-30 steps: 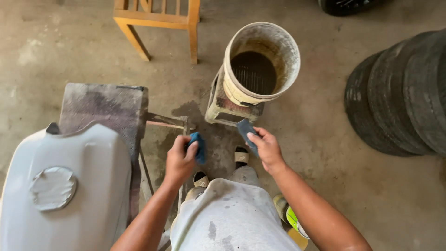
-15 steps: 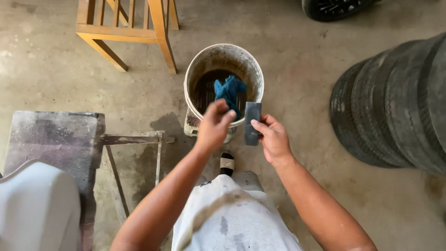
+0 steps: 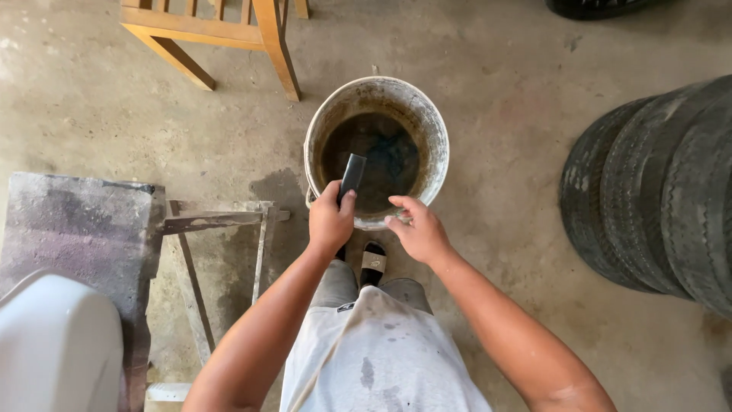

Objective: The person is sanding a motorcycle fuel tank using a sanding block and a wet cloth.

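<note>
The left hand (image 3: pixel 329 221) is gripping a small dark rectangular block (image 3: pixel 352 177) by its lower end, fingers wrapped around it and thumb pressing on its face, so that its upper end is reaching over the near rim of the stained bucket (image 3: pixel 438 145). The right hand (image 3: pixel 415 229) is hovering just beside it at the rim, fingers loosely spread and holding nothing. Down in the murky water a blue cloth (image 3: pixel 390 156) is lying submerged. The block is looking stiff and light, probably a sanding block, and likely slick when wet, so a firm pinch across its narrow sides should be suiting it best; the soaked cloth will probably be feeling limp, heavy with water and dripping, easiest bunched in the fist. A wooden chair (image 3: pixel 267 38) is standing beyond the bucket and stacked tyres (image 3: pixel 656 206) are resting well apart on the right.
</note>
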